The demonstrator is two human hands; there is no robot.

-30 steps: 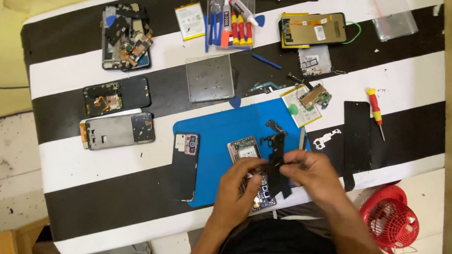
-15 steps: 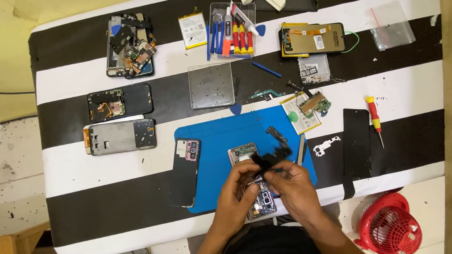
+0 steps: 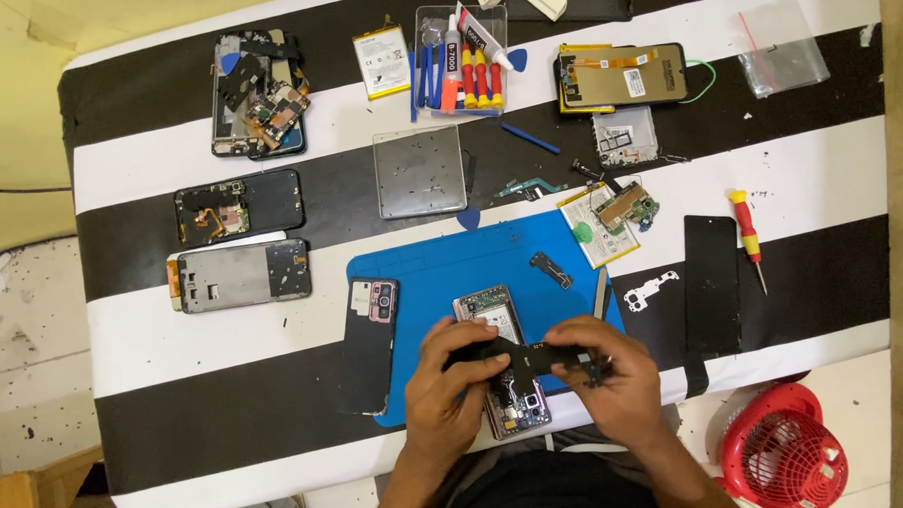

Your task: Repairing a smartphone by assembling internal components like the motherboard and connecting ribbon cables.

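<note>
A bench (image 3: 174,334) covered in a black-and-white striped cloth fills the view, with a blue work mat (image 3: 442,269) near its front edge and a red fan (image 3: 784,460) on the tiled floor beside it. Opened phones, a tray of red-handled tools (image 3: 462,63), a grey metal plate (image 3: 420,171) and a red-and-yellow screwdriver (image 3: 744,229) lie spread about the cloth.

Over the front of the mat, the left hand (image 3: 446,389) and the right hand (image 3: 601,374) hold a thin black part (image 3: 530,359) between them. Each grip is closed on one end of it, fingers pinching from above and thumbs beneath, so the strip spans the gap between the hands. It sits just above an opened phone (image 3: 499,317), which lies flat on the mat with its circuit side up, partly hidden by the fingers.

The black part looks light, flat and fairly thin, probably plastic or a flexible strip, and likely to bend or crack if twisted. Its edges and ends seem the safest places to hold, as the hands do now, keeping away from any contacts on its face. A dark phone back (image 3: 368,342) rests just left of the left hand, at the mat's edge.
</note>
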